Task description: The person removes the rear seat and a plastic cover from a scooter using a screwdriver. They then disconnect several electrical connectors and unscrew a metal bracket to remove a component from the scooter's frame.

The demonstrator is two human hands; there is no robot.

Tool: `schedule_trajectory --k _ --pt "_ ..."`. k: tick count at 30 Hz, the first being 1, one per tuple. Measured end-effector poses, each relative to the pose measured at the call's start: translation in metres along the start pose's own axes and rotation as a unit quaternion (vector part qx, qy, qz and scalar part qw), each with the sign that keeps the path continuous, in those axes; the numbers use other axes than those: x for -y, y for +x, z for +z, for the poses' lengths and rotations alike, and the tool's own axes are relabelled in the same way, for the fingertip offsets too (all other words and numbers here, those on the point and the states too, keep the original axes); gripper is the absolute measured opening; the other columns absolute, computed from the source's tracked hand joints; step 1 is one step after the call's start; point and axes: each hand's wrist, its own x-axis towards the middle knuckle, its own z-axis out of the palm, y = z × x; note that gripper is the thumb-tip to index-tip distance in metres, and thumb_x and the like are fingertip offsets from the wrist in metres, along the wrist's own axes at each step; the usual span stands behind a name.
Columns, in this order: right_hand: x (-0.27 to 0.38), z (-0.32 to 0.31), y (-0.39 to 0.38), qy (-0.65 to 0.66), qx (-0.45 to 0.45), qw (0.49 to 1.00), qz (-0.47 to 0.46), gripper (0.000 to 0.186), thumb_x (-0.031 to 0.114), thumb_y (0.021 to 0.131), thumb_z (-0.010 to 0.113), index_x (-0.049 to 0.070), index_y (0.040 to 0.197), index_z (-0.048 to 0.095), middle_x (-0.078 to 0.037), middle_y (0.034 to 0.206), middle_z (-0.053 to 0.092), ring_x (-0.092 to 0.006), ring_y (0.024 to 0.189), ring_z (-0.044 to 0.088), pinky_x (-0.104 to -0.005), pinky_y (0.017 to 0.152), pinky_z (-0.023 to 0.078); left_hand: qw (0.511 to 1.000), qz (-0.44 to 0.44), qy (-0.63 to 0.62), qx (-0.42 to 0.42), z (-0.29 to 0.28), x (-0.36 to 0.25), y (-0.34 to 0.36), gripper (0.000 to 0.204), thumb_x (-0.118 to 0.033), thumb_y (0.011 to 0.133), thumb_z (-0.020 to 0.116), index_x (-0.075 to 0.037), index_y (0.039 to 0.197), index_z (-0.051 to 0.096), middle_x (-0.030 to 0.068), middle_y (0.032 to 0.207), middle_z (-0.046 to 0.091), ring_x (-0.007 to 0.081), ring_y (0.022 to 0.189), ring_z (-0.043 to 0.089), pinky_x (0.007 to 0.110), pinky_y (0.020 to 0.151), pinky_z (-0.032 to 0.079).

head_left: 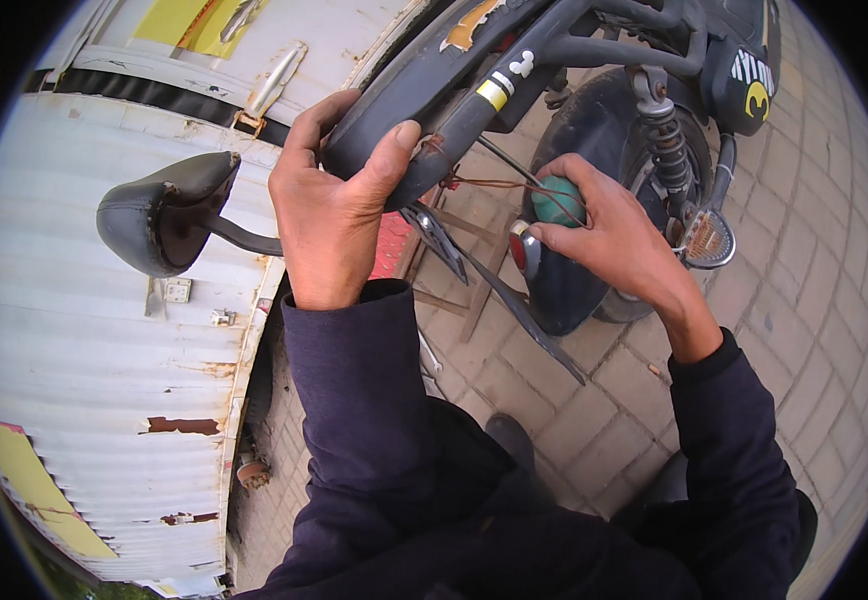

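Note:
My left hand (324, 225) is closed around the end of a black bike's tail piece (386, 120), thumb on its near side. My right hand (619, 235) pinches a round teal-green object (558, 202) between thumb and fingers; its exact kind does not show. Thin reddish-brown wires (494, 183) run from beneath the tail piece to the green object and cross its face. Just below that hand, a red tail lamp (526, 250) sits on the black rear fender (564, 275). Dark flat strips (519, 310) hang under the tail.
A black padded backrest (169, 215) on a curved bar juts left, before a rusty white corrugated wall (104, 340). The bike's rear wheel (694, 150), coil shock absorber (665, 140) and an orange-and-clear lamp (709, 242) stand at right. Paving bricks (604, 440) cover the ground.

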Motion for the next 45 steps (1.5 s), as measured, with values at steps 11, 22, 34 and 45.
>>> schedule_trajectory --k 11,22,34,45 --pt "-0.001 -0.018 -0.011 -0.029 0.043 0.999 -0.001 0.042 0.017 0.085 0.076 0.005 0.121 0.057 -0.01 0.101 0.059 -0.023 0.094 0.058 -0.0356 0.087 0.049 1.0 0.013 0.022 0.002 0.0 0.0 0.001 0.065 -0.03 0.081 0.091 0.009 0.126 0.066 0.0171 0.109 0.071 0.0195 0.098 0.067 0.03 0.089 0.055" --pt "-0.01 -0.052 -0.014 -0.003 0.082 0.996 0.019 0.037 0.019 0.086 0.08 0.006 0.113 0.059 -0.001 0.096 0.057 -0.0106 0.089 0.056 -0.0278 0.079 0.048 0.999 0.045 0.017 0.001 0.004 0.001 0.0 0.054 -0.027 0.086 0.087 0.008 0.122 0.067 0.0137 0.104 0.072 0.0167 0.093 0.066 0.028 0.086 0.053" --pt "0.007 -0.081 -0.013 0.02 0.017 0.998 0.061 0.036 0.036 0.09 0.078 0.012 0.114 0.065 0.006 0.083 0.053 -0.0043 0.072 0.051 -0.0232 0.062 0.04 0.994 0.086 0.042 -0.056 0.001 0.011 0.003 0.061 -0.029 0.082 0.091 0.009 0.123 0.068 0.0163 0.105 0.073 0.0191 0.096 0.069 0.03 0.087 0.056" --pt "0.048 -0.088 -0.025 -0.104 -0.061 0.991 -0.059 0.042 0.025 0.089 0.082 0.009 0.123 0.061 -0.001 0.108 0.058 -0.0131 0.096 0.059 -0.0285 0.081 0.05 0.991 0.022 -0.087 -0.097 0.009 0.006 0.0 0.059 -0.015 0.078 0.095 0.008 0.122 0.063 0.0181 0.115 0.068 0.0207 0.099 0.07 0.029 0.082 0.059"
